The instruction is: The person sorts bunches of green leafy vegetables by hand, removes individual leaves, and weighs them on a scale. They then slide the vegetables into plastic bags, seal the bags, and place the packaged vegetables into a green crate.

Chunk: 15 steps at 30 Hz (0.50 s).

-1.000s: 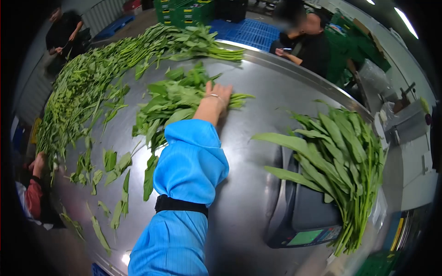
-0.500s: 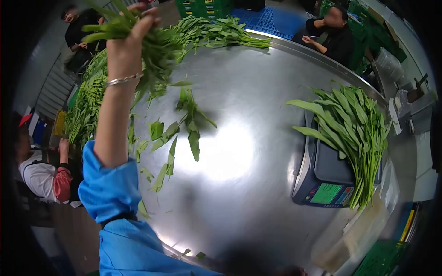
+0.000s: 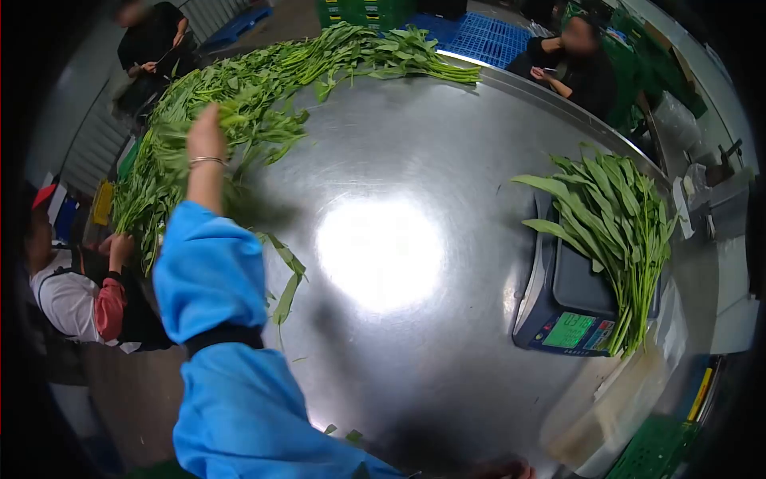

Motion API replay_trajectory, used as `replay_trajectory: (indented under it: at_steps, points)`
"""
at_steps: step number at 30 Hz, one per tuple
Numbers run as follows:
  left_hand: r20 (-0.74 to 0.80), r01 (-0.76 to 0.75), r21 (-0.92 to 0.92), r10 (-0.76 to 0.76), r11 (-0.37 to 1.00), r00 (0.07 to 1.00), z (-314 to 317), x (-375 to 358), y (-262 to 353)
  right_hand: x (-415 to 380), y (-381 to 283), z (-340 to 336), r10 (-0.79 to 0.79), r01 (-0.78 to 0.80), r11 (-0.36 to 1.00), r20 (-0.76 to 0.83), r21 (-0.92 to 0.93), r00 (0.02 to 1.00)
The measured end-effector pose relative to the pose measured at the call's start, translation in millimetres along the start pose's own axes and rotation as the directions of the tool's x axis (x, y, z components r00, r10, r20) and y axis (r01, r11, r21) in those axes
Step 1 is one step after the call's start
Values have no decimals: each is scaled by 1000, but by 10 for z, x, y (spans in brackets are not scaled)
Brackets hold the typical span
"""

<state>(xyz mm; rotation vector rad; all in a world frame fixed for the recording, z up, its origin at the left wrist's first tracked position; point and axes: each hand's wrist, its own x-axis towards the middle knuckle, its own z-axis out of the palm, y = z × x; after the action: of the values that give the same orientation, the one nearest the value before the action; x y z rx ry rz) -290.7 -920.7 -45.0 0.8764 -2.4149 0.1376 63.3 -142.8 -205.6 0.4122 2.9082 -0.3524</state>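
My left hand (image 3: 207,137), with a bracelet at the wrist, is closed around leafy greens at the left of the metal table (image 3: 383,343). Motion blurs the leaves beside it, and its fingers are partly hidden. Around and beyond it lies a long heap of leafy greens (image 3: 263,76). A few loose leaves (image 3: 289,279) lie near my blue sleeve. My right hand (image 3: 511,469) barely shows at the bottom edge, dark, its fingers unclear. On the right, a bunch of long-stemmed greens (image 3: 610,215) rests on a digital scale (image 3: 570,329) with a lit green display.
At the left edge a person in a red cap (image 3: 76,295) handles the heap's end. Two people in dark clothes are beyond the table, one far left (image 3: 155,48), one far right (image 3: 578,72). Green crates (image 3: 363,12) stand behind; clear plastic (image 3: 674,319) lies beside the scale.
My left hand has come down from its raised position toward the heap at the left. Several loose leaves have gone from the table's middle-left. The view has shifted slightly.
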Motion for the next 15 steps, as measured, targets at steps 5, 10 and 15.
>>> replay_trajectory:
  at_steps: [5,10,15]
  points:
    - [-324,-453,-312,355,835,877,-737,-164,640,39,283,213,32,-34,999,77,33,997]
    - [38,-857,-334,914,393,405,-1440,-2415,1827,33,-115,-113,16,-15,997,-14,72,1000]
    - [46,-730,-637,957,248,285,-961,-4618,2601,148,-62,-66,-160,257,888,-267,382,950]
